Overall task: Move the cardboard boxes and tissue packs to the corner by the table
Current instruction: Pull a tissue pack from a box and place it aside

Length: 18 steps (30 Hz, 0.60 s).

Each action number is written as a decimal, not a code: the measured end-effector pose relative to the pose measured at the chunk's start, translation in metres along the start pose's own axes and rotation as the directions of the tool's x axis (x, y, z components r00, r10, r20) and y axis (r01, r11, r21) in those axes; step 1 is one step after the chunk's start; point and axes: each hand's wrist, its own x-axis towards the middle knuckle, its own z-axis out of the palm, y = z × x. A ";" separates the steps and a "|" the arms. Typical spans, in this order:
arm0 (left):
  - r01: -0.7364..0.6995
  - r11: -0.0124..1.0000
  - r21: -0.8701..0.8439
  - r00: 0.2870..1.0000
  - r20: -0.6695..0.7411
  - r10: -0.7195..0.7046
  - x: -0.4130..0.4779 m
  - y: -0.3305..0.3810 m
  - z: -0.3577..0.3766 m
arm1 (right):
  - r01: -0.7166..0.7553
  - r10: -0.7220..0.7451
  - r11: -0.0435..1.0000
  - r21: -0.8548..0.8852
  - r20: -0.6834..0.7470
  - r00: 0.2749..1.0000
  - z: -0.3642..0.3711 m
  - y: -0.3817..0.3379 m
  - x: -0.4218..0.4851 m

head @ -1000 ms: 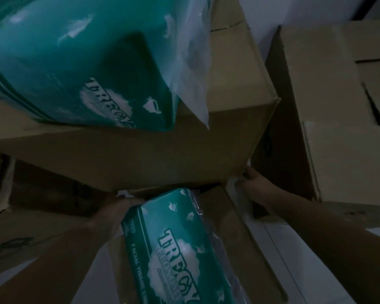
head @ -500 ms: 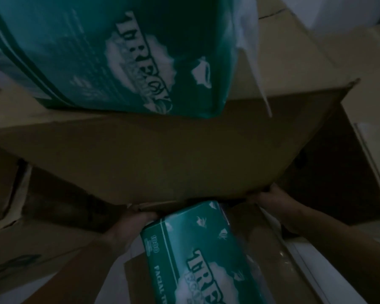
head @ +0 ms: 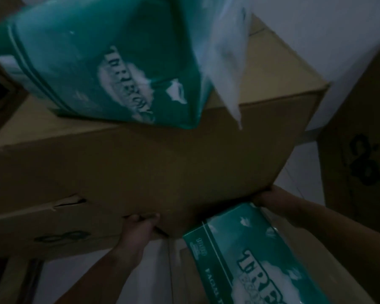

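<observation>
A large brown cardboard box (head: 140, 167) fills the middle of the dim view, raised and tilted. My left hand (head: 140, 229) grips its bottom edge from below, and my right hand (head: 272, 198) holds its lower right corner. On top of the box rides a green tissue pack (head: 110, 62) with a loose clear plastic flap. A second green tissue pack (head: 250, 257) lies lower down, on another cardboard box (head: 184, 279) beneath my arms.
A tall cardboard box (head: 360, 161) with a dark printed mark stands at the right. Another brown box (head: 42, 231) with a torn seam sits at the lower left. Pale floor tiles (head: 303, 172) and a white wall (head: 316, 29) show behind.
The big box has lifted and swung left with both hands under it. The box at the right has slid toward the frame edge, uncovering floor tiles between them.
</observation>
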 end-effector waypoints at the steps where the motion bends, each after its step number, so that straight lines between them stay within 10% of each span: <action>1: 0.022 0.998 -0.054 0.999 -0.023 -0.023 0.008 -0.005 -0.001 | 0.006 -0.006 1.000 0.029 0.010 1.000 0.005 0.000 0.004; 12: 0.136 0.955 -0.262 0.973 0.217 -0.079 -0.019 0.006 -0.026 | 0.413 -0.298 0.894 0.171 -0.461 0.836 0.019 -0.003 -0.055; 18: 0.236 0.895 -0.378 0.917 0.391 -0.077 -0.051 0.046 -0.034 | 0.501 -0.336 0.735 0.458 -0.396 0.855 0.013 -0.062 -0.096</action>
